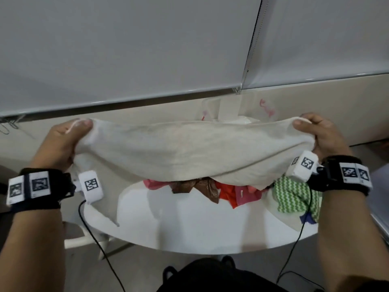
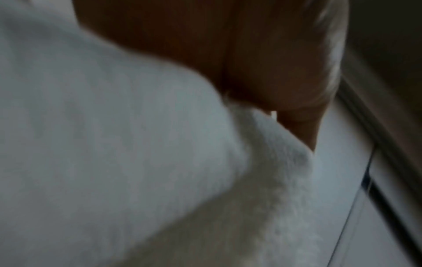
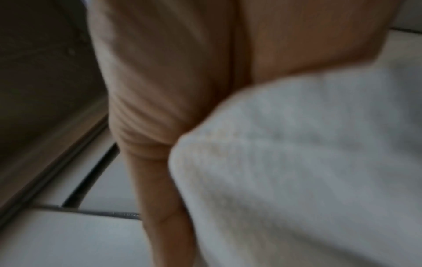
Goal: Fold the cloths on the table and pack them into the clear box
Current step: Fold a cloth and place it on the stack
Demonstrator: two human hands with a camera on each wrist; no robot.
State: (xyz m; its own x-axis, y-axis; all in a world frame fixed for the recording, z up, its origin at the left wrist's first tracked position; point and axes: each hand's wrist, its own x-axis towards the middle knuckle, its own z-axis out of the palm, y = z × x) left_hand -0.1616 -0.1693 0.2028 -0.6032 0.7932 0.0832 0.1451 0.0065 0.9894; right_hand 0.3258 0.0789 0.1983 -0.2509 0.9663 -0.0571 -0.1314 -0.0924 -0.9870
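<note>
Overhead, each hand's grip, left hand (image 1: 63, 142) and right hand (image 1: 322, 135), pinches the cream cloth (image 1: 189, 150) stretched between them.

The head view was evenly lit by soft, diffuse light; the white table (image 1: 189, 228) carried a pale sheen and faint shadows beneath the cream cloth (image 1: 189, 148); straight lines bowed towards the edges; both wrist views were dim, heavily blurred and out of focus, their skin and fabric smeared.
</note>
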